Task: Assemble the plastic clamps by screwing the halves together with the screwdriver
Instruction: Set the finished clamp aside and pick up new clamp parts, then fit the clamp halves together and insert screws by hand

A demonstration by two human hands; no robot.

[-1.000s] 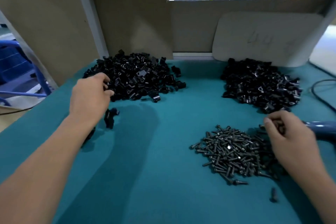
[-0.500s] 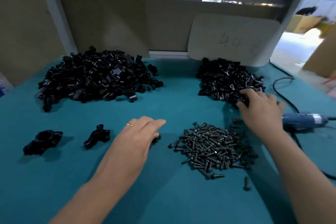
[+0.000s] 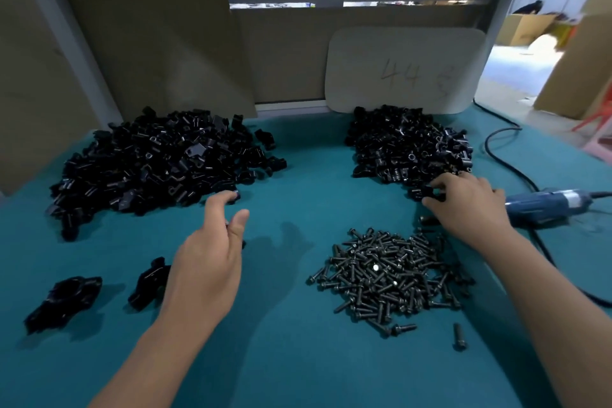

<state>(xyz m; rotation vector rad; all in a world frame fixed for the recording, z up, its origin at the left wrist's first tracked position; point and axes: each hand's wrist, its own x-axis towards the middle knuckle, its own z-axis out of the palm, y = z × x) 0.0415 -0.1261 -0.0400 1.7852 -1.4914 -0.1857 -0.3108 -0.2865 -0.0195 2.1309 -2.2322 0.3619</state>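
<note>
two heaps of black clamp halves, the left heap (image 3: 159, 162) and the right heap (image 3: 410, 146), both beyond the one screw pile (image 3: 387, 278). two assembled clamps (image 3: 63, 301) (image 3: 149, 283) left of it, one stray screw (image 3: 458, 336) right, one screwdriver (image 3: 546, 205), one numbered board (image 3: 404, 69).

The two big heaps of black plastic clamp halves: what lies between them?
Only bare teal table cover lies between the left heap and the right heap, as the head view shows.

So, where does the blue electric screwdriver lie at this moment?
In the head view the blue electric screwdriver lies on the teal table at the far right, just right of the right hand and beyond the screw pile.
</note>
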